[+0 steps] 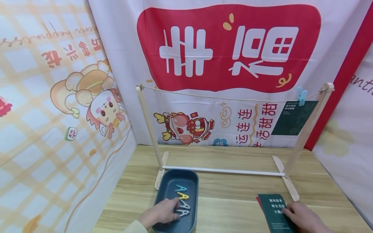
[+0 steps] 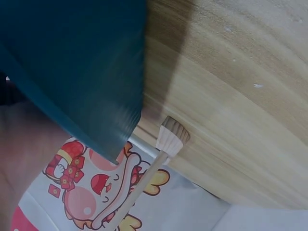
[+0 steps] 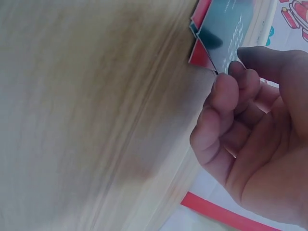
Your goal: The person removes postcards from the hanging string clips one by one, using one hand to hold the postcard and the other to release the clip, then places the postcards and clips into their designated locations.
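Observation:
My left hand (image 1: pixel 164 211) reaches into a dark blue tray (image 1: pixel 197 194), its fingertips right at the clothespins. Blue, yellow and pale clothespins (image 1: pixel 183 195) lie in a row on the tray floor. The tray wall (image 2: pixel 96 96) hides the fingertips in the left wrist view, so I cannot tell whether they pinch a clothespin. With thumb on top and fingers at the edge, my right hand (image 1: pixel 306 217) pinches a green card (image 1: pixel 275 210) with white writing. Red and green cards (image 3: pixel 199 53) lie fanned beneath it on the table.
Behind the tray and cards stands a wooden frame (image 1: pixel 303 136) with a string (image 1: pixel 218 97) across its top. A light blue clothespin (image 1: pixel 301 96) holds a dark green card (image 1: pixel 294 119) on the string's right end. A white rod (image 1: pixel 224 170) joins the frame's feet. Printed cloth hangs behind.

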A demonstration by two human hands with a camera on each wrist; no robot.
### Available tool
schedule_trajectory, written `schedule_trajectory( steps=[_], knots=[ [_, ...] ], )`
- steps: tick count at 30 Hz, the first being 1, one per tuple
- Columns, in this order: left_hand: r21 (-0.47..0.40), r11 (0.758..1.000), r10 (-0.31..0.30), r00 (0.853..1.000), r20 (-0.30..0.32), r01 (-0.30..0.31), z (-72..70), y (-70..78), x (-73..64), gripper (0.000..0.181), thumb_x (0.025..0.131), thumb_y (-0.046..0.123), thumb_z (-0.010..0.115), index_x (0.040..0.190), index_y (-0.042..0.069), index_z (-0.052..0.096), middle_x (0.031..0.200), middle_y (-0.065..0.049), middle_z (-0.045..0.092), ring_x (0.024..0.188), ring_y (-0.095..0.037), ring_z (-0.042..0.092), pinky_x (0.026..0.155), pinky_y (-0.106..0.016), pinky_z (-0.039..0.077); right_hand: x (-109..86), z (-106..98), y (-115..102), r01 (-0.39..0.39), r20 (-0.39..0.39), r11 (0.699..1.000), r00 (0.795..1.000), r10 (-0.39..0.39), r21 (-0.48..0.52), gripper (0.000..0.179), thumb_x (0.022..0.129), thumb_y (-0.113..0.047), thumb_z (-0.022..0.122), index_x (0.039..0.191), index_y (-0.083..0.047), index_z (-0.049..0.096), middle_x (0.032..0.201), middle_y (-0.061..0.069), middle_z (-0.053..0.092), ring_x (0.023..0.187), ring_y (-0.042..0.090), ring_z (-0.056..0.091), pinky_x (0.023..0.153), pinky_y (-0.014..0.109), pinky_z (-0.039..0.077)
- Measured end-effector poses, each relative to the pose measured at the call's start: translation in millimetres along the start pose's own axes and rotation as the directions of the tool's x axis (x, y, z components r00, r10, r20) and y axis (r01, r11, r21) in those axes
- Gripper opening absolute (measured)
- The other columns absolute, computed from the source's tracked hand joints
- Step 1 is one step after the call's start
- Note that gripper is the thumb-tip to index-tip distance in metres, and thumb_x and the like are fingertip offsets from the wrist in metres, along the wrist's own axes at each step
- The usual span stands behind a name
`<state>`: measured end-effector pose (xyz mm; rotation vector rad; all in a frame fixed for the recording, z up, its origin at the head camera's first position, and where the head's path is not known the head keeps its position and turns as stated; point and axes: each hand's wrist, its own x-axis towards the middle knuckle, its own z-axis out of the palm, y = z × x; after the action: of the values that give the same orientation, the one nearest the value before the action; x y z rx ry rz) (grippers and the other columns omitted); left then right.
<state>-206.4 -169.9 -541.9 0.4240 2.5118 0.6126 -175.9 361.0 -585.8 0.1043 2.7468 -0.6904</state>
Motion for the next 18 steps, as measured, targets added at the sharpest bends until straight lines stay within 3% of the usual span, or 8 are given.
schedule_trajectory(
  steps=[3,7,12,18],
  knots=[
    [0.01,0.999,0.033,0.999,-0.031,-0.033,-0.7,-0.4,1.9,0.019,0.092,0.031,0.067,0.102,0.017,0.06,0.065,0.007,0.059,0.053,-0.009,0.056,0.048,-0.024,0.044,1.0,-3,-1,-0.032,0.012,0.998,0.999,0.032,0.056,0.029,0.099,-0.035,0.055,0.084,-0.011,0.063,0.067,0.001,0.054,0.063,0.016,0.05,0.057,0.03,0.038],
    [0.039,0.995,0.094,0.991,-0.097,-0.09,-3.9,2.1,5.9,0.021,0.094,0.034,0.063,0.103,0.016,0.062,0.069,0.01,0.058,0.057,-0.004,0.054,0.051,-0.022,0.044,4.4,-11,-4,-0.027,-0.03,0.996,0.999,0.029,0.087,0.031,0.101,-0.034,0.051,0.089,-0.009,0.064,0.069,0.002,0.054,0.064,0.016,0.05,0.057,0.03,0.04],
    [0.06,0.987,0.159,0.969,-0.187,-0.15,-12.2,10.0,8.7,0.016,0.095,0.03,0.062,0.101,0.015,0.064,0.068,0.011,0.058,0.055,-0.002,0.051,0.049,-0.021,0.041,4.1,-25,-10,0.007,-0.095,0.991,0.995,0.006,0.132,0.028,0.102,-0.029,0.049,0.093,-0.006,0.064,0.068,0.003,0.053,0.061,0.017,0.051,0.053,0.028,0.042],
    [0.06,0.979,0.205,0.937,-0.282,-0.196,-24.1,23.5,11.0,0.011,0.095,0.027,0.062,0.097,0.017,0.065,0.079,0.011,0.067,0.063,0.003,0.056,0.055,-0.018,0.046,0.0,-42,-18,0.076,-0.189,0.973,0.981,-0.034,0.218,0.037,0.104,-0.037,0.046,0.092,-0.004,0.059,0.066,0.004,0.054,0.054,0.015,0.052,0.049,0.026,0.044]
  ],
)
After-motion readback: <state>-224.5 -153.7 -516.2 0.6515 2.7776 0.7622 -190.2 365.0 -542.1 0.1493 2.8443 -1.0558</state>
